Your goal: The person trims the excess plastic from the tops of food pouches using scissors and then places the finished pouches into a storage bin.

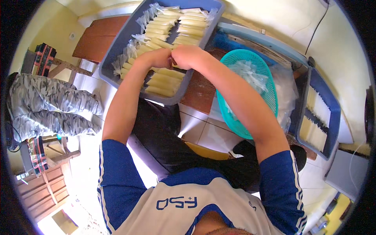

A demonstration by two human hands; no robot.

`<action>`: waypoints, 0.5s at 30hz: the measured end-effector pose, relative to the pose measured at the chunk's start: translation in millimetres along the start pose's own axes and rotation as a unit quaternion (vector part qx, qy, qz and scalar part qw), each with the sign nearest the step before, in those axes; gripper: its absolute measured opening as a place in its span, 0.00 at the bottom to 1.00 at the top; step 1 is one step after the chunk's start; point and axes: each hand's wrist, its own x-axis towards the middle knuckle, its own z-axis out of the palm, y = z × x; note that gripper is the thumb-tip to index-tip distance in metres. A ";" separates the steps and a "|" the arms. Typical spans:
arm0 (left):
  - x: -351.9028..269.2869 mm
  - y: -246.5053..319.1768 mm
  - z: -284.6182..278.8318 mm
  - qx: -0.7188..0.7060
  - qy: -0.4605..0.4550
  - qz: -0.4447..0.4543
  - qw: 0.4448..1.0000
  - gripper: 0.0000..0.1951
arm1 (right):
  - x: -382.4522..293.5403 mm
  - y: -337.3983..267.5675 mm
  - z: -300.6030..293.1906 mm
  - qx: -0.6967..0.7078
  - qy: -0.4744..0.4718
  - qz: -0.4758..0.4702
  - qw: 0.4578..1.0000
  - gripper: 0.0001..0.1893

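Note:
Over the near half of a grey-blue plastic tub (183,95), my left hand (158,57) and my right hand (185,55) meet with their fingers close together. Both are curled, and their backs hide whatever may be between the fingertips. Around and below them lie rows of clear plastic tubes with a pale yellow filling (164,83). Twisted loose ends of clear plastic (119,63) stick up along the tub's left wall. Further rows of filled tubes (191,26) lie in the far half, with a dark gap between the two columns.
Right of the tub stands a turquoise mesh basket (273,97) holding clear plastic bags (249,75). A second tub (335,117) with rows of pale sticks is farther right. On the left sits a person in camouflage trousers (53,94). A brown wooden board (100,38) lies beyond the tub's left side.

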 end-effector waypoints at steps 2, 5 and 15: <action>5.2 -6.0 5.1 -0.019 0.001 -0.023 1.000 0.15 | 5.1 0.7 2.6 -0.001 -0.016 0.015 1.000 0.11; 11.5 -20.6 13.1 0.056 0.020 0.000 0.998 0.17 | 10.4 -0.8 4.8 -0.004 -0.038 0.036 0.999 0.13; 20.1 -18.6 15.1 0.128 -0.034 -0.102 0.986 0.21 | 30.9 3.1 17.8 0.025 -0.076 0.046 0.996 0.16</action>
